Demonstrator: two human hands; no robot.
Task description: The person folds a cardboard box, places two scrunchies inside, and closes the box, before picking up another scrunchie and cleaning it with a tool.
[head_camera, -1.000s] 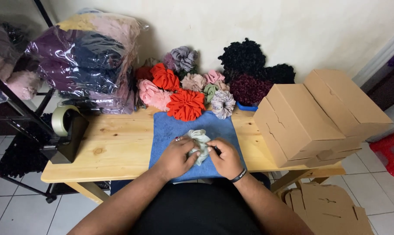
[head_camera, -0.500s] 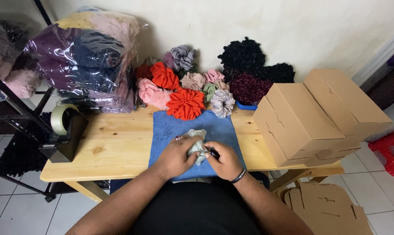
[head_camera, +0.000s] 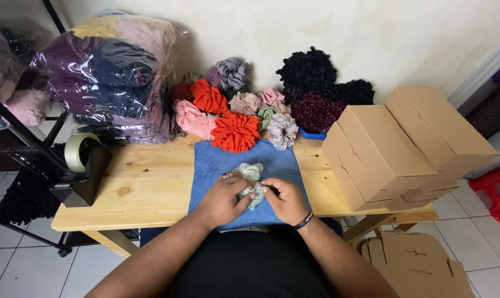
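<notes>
The left hand (head_camera: 223,197) and right hand (head_camera: 286,200) cover most of the pale green scrunchie (head_camera: 250,176), so its lower part cannot be seen. Far to the right of the hands, a red thing (head_camera: 499,193) is cut off by the edge.

Soft, crinkled pale-green cloth scrunchie (head_camera: 250,182), matt, pinched between left hand (head_camera: 223,200) and right hand (head_camera: 286,201). Beneath the scrunchie, fuzzy blue terry towel (head_camera: 217,160) on pale, smooth-sanded knotty wooden table (head_camera: 150,182). Right of the towel, matt brown cardboard boxes (head_camera: 393,146). Left, glossy crinkled plastic bags (head_camera: 109,72) over folded cloth.
</notes>
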